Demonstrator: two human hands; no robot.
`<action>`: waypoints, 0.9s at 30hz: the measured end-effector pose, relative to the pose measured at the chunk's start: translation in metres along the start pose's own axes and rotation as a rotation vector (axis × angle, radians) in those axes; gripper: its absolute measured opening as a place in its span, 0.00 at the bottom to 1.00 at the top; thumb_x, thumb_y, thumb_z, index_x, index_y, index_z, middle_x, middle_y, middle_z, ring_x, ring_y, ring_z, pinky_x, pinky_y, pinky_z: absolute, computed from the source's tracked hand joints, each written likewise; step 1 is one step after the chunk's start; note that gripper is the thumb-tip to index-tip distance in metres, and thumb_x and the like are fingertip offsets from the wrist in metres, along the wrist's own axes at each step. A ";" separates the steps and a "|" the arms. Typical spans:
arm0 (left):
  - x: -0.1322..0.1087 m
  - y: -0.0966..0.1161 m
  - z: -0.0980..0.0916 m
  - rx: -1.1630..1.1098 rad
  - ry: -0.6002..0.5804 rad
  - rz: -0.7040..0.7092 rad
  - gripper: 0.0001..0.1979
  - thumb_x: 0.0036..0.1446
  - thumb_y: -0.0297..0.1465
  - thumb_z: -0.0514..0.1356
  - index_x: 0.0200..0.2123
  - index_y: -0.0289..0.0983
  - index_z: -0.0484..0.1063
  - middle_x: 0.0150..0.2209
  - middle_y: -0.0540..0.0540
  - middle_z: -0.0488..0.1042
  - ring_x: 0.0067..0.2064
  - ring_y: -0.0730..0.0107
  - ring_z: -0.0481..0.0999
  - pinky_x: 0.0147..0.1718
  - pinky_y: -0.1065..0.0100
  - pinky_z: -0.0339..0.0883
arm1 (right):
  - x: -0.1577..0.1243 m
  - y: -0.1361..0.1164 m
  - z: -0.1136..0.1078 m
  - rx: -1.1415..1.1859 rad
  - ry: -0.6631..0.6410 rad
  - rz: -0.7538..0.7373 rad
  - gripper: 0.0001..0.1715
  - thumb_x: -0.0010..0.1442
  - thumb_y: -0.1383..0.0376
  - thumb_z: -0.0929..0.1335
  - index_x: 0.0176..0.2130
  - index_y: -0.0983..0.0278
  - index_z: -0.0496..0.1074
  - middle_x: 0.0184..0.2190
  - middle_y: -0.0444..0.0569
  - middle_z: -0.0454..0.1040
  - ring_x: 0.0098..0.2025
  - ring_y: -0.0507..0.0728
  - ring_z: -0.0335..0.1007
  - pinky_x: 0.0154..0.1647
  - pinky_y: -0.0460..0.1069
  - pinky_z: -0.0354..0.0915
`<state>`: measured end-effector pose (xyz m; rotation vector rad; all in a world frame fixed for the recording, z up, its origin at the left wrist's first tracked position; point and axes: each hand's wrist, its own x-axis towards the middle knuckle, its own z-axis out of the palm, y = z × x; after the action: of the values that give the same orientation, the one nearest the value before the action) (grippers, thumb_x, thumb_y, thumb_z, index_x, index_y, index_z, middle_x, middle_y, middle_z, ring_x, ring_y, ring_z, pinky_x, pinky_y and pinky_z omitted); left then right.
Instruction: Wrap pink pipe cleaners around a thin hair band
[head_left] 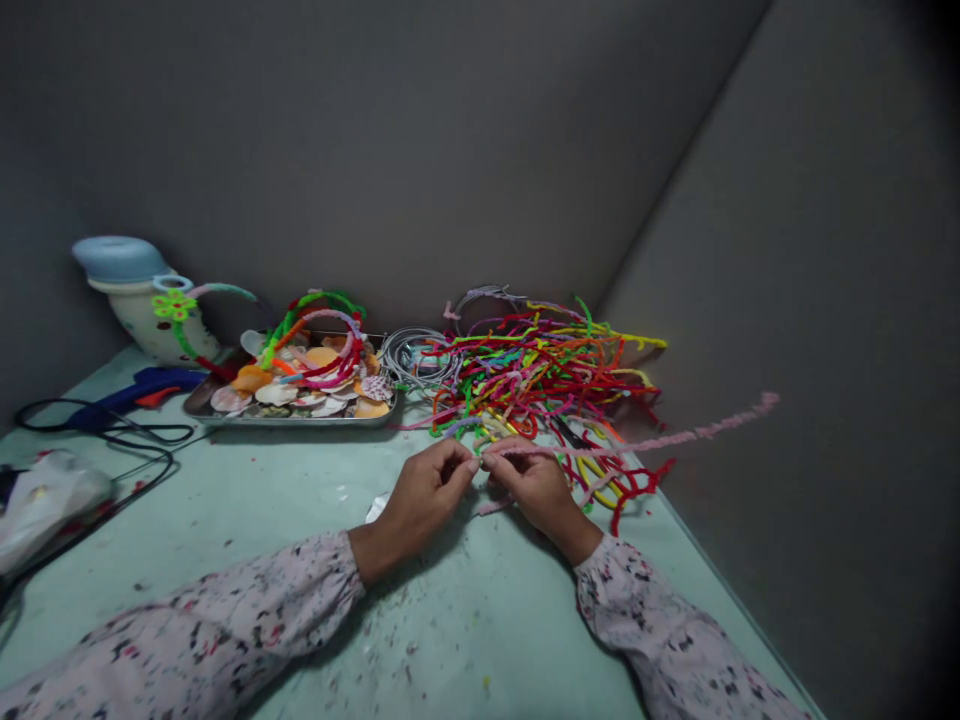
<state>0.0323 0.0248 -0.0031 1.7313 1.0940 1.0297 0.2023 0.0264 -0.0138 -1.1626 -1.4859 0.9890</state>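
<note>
A long pink pipe cleaner (675, 437) stretches out to the right from between the fingers of my right hand (534, 484), which pinches it near one end. Close beside it, almost fingertip to fingertip, my left hand (427, 495) is closed in a pinch. Whatever lies between its thumb and finger is too small to make out. Just behind both hands spreads a tangled heap of colourful pipe cleaners (540, 365). Another short pink piece (496, 508) lies on the table under my right hand.
A metal tray (300, 421) holds seashells (322, 385) and bent pipe-cleaner rings. Beside it lie coiled grey wire (421, 358), a blue glue gun (112, 400) with a black cord, a blue-lidded container (142, 300) and a white plastic bag (56, 500). Grey walls close off the back and right.
</note>
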 end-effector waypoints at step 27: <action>0.012 -0.002 -0.005 -0.469 -0.088 -0.275 0.07 0.53 0.33 0.57 0.32 0.35 0.66 0.23 0.54 0.63 0.20 0.80 0.60 0.19 0.75 0.52 | -0.001 0.005 -0.004 -0.184 0.054 -0.137 0.08 0.61 0.60 0.67 0.35 0.62 0.73 0.31 0.47 0.76 0.33 0.55 0.72 0.36 0.48 0.68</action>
<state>0.0309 0.0380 -0.0008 1.2041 0.9141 0.9361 0.2071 0.0267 -0.0181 -1.1896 -1.6163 0.7348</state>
